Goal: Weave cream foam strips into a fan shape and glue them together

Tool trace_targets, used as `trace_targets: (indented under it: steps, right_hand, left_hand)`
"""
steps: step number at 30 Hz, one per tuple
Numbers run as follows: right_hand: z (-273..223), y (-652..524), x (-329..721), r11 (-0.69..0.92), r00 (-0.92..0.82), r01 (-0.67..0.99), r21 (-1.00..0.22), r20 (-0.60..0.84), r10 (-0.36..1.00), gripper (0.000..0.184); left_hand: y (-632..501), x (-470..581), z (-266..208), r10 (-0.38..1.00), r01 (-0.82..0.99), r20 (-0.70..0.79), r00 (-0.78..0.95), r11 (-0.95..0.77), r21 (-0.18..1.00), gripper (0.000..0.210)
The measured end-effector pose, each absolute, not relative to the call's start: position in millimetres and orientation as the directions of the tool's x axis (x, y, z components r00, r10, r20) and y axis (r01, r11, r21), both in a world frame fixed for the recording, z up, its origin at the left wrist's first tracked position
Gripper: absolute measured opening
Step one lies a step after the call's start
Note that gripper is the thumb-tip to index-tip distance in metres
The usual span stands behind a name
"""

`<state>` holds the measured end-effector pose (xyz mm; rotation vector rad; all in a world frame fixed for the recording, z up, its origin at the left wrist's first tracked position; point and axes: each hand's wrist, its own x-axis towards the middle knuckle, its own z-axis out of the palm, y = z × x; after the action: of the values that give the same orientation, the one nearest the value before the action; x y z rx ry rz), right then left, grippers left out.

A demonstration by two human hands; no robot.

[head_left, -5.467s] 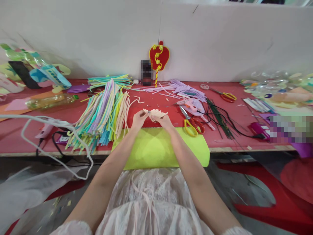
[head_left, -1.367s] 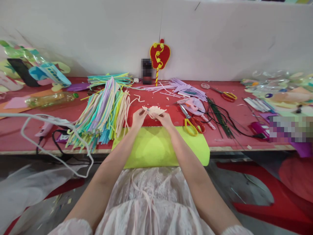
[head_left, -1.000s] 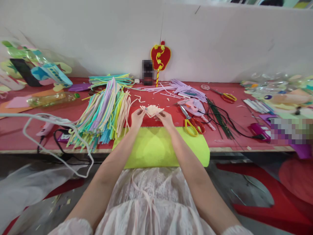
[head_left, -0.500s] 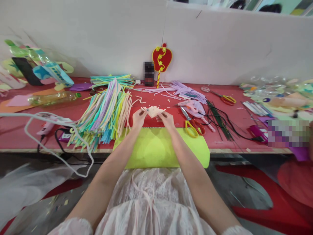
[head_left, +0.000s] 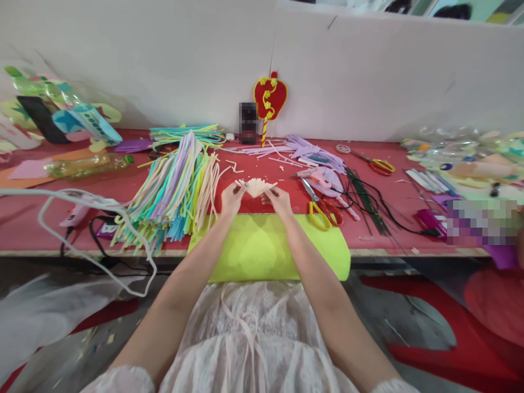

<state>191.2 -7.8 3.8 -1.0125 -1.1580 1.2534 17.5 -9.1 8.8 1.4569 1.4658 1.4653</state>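
Observation:
Between my two hands is a small cream-coloured fan-shaped piece [head_left: 257,187], seemingly built of short fuzzy stems, its point toward me. My left hand [head_left: 232,197] pinches its left end, where a few stem ends stick out. At the right end, my right hand [head_left: 279,198] has thumb and fingers closed on it. Below the piece lies a red sheet [head_left: 251,205] with small cream scraps around. A yellow-green mat [head_left: 262,248] hangs over the table edge under my forearms. Scissors with yellow and red handles [head_left: 320,214] rest right of my right hand.
A big heap of pastel pipe cleaners [head_left: 164,191] lies left. A pink glue gun [head_left: 321,177], black cords and dark green stems [head_left: 366,202] are at right. A red and yellow heart-shaped ornament [head_left: 270,98] stands by the wall. A white wire loop [head_left: 150,273] juts over the front left edge.
The view has shifted very slightly. Both hands keep their hold on the cream piece, which looks tilted a little differently; nothing has been let go.

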Motion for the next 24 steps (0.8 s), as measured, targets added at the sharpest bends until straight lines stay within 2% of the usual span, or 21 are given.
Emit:
trace_targets:
  steps: [7, 13, 24]
  right_hand:
    - [8, -10, 191, 0.072, 0.016, -0.191, -0.979, 0.071, 0.997, 0.040]
    - [11, -11, 192, 0.089, 0.084, -0.215, -0.973, 0.072, 0.994, 0.036]
    - [14, -11, 192, 0.064, 0.063, -0.266, -0.962, 0.049, 0.997, 0.036]
  left_hand:
    - [-8, 18, 8, 0.946, 0.242, 0.256, -0.200, -0.206, 0.948, 0.026]
    - [-8, 22, 5, 0.973, 0.172, 0.201, -0.112, -0.180, 0.968, 0.023]
    - [-5, 22, -4, 0.984, 0.098, 0.168, -0.064, -0.162, 0.982, 0.022]
